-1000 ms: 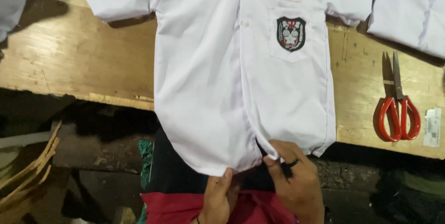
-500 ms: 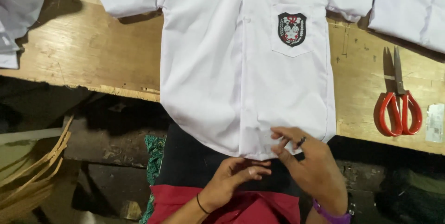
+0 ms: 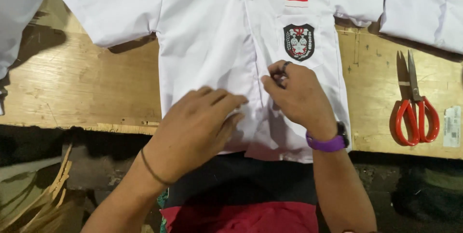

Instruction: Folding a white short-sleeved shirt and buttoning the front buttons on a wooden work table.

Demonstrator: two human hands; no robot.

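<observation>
A white short-sleeved shirt (image 3: 207, 30) lies face up on a wooden table (image 3: 72, 88), its hem hanging over the near edge. It has a dark crest badge (image 3: 298, 41) on the chest pocket and a small red and white patch (image 3: 295, 0) above it. My left hand (image 3: 197, 127) rests flat on the shirt's lower front, fingers spread toward the button placket. My right hand (image 3: 296, 98), with a ring and a purple wristband, pinches the placket fabric just below the badge.
Red-handled scissors (image 3: 415, 107) lie on the table at the right, with a small white label (image 3: 452, 127) beside them. More white garments (image 3: 429, 6) lie at the top right and at the far left (image 3: 19, 16). Below the table edge is dark and red cloth (image 3: 241, 199).
Both hands have moved up from the shirt's bottom hem to its middle. The left hand now lies flat on the front and the right pinches the placket near the badge.
</observation>
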